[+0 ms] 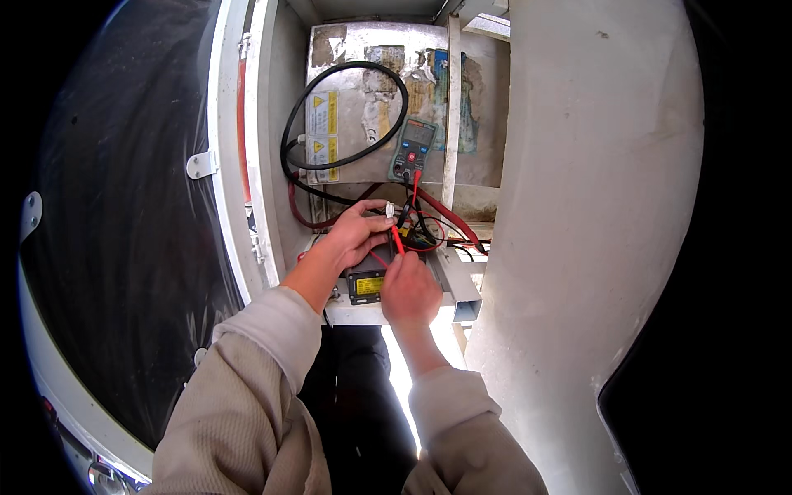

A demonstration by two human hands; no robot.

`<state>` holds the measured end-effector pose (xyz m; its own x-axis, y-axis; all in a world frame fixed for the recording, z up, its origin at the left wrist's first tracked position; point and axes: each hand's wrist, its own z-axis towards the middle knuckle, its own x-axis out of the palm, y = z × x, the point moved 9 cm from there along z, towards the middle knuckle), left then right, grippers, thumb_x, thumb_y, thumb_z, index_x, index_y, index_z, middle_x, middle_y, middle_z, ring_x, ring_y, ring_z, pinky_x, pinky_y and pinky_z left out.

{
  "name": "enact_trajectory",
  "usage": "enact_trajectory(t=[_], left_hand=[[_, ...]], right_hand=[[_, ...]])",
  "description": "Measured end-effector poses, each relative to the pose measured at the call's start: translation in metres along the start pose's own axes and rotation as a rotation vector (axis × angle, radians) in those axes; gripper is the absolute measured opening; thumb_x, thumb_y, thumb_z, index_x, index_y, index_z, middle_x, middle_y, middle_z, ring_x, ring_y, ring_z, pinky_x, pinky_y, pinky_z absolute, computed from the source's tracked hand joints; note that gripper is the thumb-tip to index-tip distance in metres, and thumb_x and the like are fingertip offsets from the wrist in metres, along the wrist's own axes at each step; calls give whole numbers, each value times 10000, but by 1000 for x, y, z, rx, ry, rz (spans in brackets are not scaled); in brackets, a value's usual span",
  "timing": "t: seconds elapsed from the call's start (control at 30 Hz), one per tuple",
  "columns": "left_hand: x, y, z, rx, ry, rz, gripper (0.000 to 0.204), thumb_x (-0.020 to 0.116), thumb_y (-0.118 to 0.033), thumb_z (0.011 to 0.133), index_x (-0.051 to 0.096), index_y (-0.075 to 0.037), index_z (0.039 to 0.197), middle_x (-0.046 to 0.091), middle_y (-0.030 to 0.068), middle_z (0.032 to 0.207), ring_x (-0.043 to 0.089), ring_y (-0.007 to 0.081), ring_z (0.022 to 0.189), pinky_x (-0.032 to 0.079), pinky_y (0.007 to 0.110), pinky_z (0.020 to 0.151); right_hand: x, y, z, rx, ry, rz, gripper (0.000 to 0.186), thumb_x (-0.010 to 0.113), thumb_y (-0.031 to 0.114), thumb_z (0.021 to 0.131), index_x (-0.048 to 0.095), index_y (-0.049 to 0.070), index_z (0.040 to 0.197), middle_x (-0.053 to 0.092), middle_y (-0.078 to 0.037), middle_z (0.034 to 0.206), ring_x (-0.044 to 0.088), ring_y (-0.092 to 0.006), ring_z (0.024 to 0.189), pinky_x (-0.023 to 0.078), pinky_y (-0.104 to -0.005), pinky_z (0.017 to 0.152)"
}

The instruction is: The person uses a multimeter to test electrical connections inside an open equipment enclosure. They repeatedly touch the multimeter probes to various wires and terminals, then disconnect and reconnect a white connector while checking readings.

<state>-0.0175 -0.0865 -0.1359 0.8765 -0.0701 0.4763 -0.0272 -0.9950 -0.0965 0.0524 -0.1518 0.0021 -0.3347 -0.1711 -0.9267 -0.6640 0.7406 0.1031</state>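
Note:
My left hand (356, 237) pinches a small white connector (390, 209) between thumb and fingers. In my right hand (411, 287) is a red test probe (398, 240), its upper end pointing at the connector; whether the tip touches it is too small to tell. Beneath both hands sits a dark box with a yellow label (369, 285), partly covered by them. A grey-green multimeter (412, 150) leans beyond the hands, with a red and a black lead plugged into its lower end. Black and red thin wires tangle to the right of the connector.
A thick black cable (404, 99) loops over a worn metal case (355, 41) with yellow warning labels. A thick red cable (452, 217) crosses behind the hands. White frame posts (453, 115) and a broad pale panel (594, 206) flank the compartment. An open-ended square tube (467, 310) projects at right.

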Motion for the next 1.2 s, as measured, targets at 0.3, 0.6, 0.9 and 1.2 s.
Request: enact_trajectory(t=[0.3, 0.6, 0.9, 1.2], left_hand=[[0, 0, 0, -4, -5, 1, 455, 620, 55, 881, 451, -55, 1288, 647, 135, 1098, 645, 221, 1013, 545, 345, 874], [0, 1, 0, -15, -15, 9, 450, 625, 50, 879, 459, -60, 1282, 653, 136, 1083, 650, 217, 987, 544, 332, 854], [2, -1, -3, -3, -9, -11, 450, 627, 48, 878, 465, -63, 1283, 654, 137, 1075, 651, 214, 963, 546, 327, 845], [3, -2, -4, -2, -16, -12, 451, 629, 54, 874, 467, -57, 1280, 655, 138, 1076, 649, 222, 978, 546, 335, 853]], right_hand=[[0, 0, 0, 6, 10, 11, 216, 472, 273, 970, 518, 99, 850, 616, -98, 748, 628, -312, 715, 492, -455, 617], [-2, 1, 1, -1, 13, 13, 226, 463, 274, 973, 515, 92, 848, 614, -99, 738, 627, -316, 717, 489, -460, 623], [-3, 2, 0, -2, 1, 8, 229, 459, 271, 974, 510, 89, 846, 613, -105, 741, 626, -316, 715, 487, -462, 614], [1, -1, -1, -3, 4, 9, 231, 459, 274, 974, 505, 89, 842, 611, -106, 738, 626, -320, 715, 489, -462, 612]])
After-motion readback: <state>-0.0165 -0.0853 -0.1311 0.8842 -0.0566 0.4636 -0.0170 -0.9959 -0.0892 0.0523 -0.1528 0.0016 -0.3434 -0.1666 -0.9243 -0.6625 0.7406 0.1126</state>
